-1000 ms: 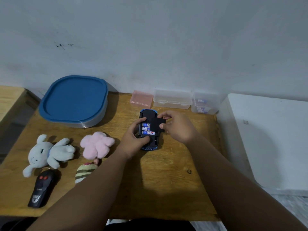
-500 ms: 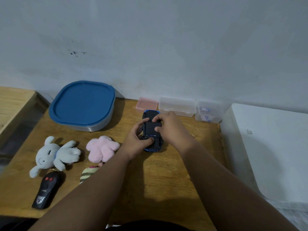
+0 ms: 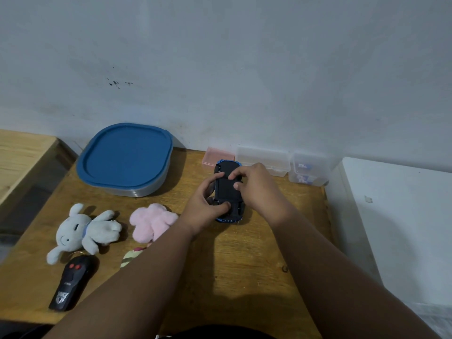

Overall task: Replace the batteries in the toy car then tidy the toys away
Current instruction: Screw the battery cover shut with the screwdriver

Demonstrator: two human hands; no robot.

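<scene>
Against a plain, pale wall (image 3: pixel 244 69) marked with a few dark specks, a wooden bench (image 3: pixel 244 260) is set, its grain and one knot visible. A white flat-topped unit (image 3: pixel 396 216) is placed just beside the bench on the right, and a second wooden surface (image 3: pixel 22 155) is seen at far left.

At the back left of the bench, a rounded-square container with a blue lid (image 3: pixel 124 155) is placed. Along the wall a row of small plastic boxes is lined up: a pink box (image 3: pixel 215 155), a clear flat box (image 3: pixel 263 157) and a clear box (image 3: pixel 308 170) holding small blue-and-white items too small to identify.

The toy car (image 3: pixel 228 192) is found upside down at mid-bench, its black underside up and its blue body showing at both ends. The left hand (image 3: pixel 208 206) is closed around the car's left side, thumb pressed on the underside near the near end. The right hand (image 3: pixel 256 187) is curled, its fingertips pressed on the black panel at the centre of the underside. No batteries are visible.

To the left, a fluffy pink plush (image 3: pixel 151 221) and a grey plush animal (image 3: pixel 83 231) are laid on the bench, well apart from the car. A striped soft toy (image 3: pixel 129 258) is partly hidden by the left forearm. A black remote control (image 3: pixel 71 282) with two red buttons is laid near the front left edge.
</scene>
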